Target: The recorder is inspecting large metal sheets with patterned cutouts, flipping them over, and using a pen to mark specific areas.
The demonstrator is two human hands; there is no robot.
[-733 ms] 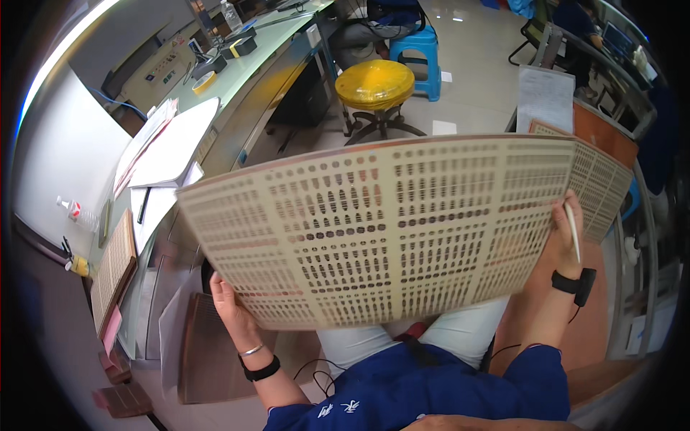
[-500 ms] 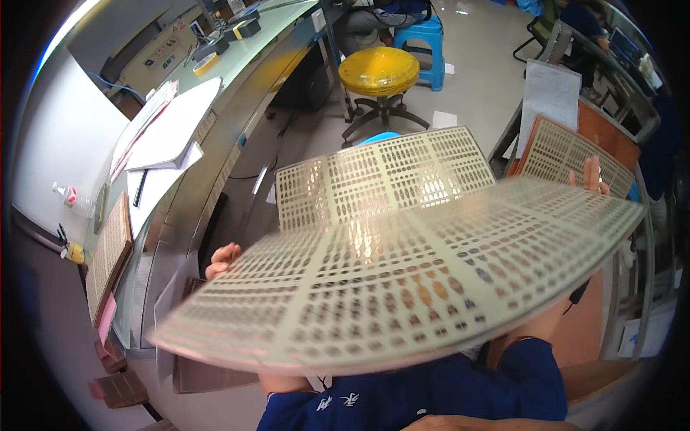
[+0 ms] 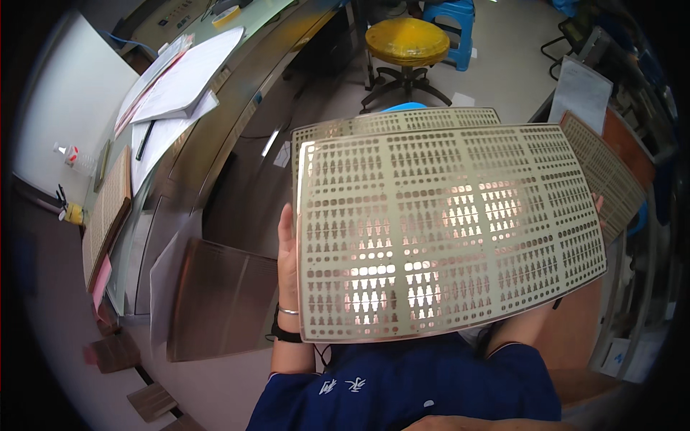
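Note:
I hold a large thin metal sheet (image 3: 445, 230), brass-coloured and punched with rows of small cut-outs, flat in front of me over my lap. My left hand (image 3: 287, 251) grips its left edge, a bracelet and dark band on the wrist. My right hand (image 3: 599, 207) is almost wholly hidden behind the sheet's right edge; only fingertips show. A second perforated sheet (image 3: 395, 122) peeks out from behind the top of the first.
A long workbench (image 3: 208, 136) runs along my left with white papers (image 3: 180, 79) and a stack of sheets (image 3: 108, 208). A yellow stool (image 3: 407, 39) stands ahead, a blue stool (image 3: 449, 11) beyond. More perforated sheets (image 3: 611, 172) lean at right.
The sheet has swung from tilted nearly edge-on to facing me flat, and has come closer. Both hands have stayed on its edges.

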